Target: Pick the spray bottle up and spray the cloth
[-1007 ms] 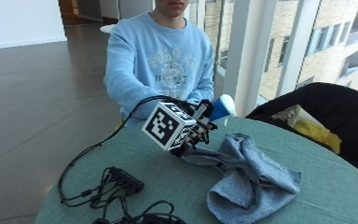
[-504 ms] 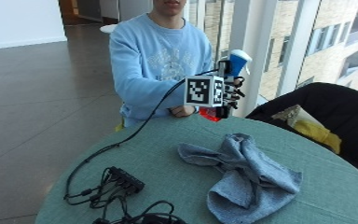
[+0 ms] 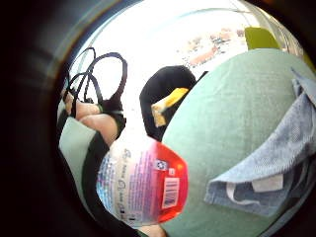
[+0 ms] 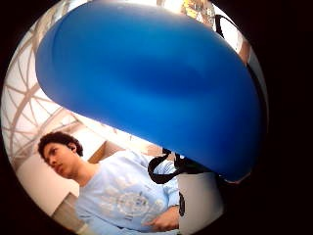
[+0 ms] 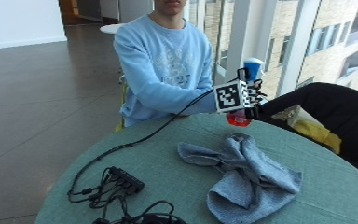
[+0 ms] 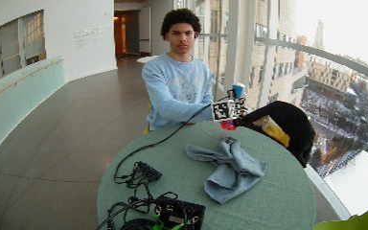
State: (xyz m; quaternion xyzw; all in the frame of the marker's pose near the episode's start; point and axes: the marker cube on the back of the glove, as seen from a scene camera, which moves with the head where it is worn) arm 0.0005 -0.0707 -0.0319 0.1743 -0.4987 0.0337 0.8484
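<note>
A person seated at a round green tabletop (image 5: 167, 172) holds a spray bottle (image 5: 239, 119) aloft in the gloved right hand (image 5: 253, 100), fingers wrapped around its body, above the tabletop's far edge. The bottle's blue spray head (image 5: 252, 64) rises above the hand and its red base shows below; in the thumb-side palm view the blue head fills most of the frame, and in the little-finger-side view the labelled red-and-white body (image 3: 143, 185) sits close against the palm. The grey-blue cloth (image 5: 247, 179) lies crumpled on the tabletop nearer the camera, apart from the bottle and below it. Black cables (image 5: 113, 184) sprawl on the side away from the window. The pickup appears complete, and the spraying step seems next: the nozzle would need to be turned and lowered toward the cloth and a finger brought onto the trigger. Which way the nozzle faces now cannot be made out.
</note>
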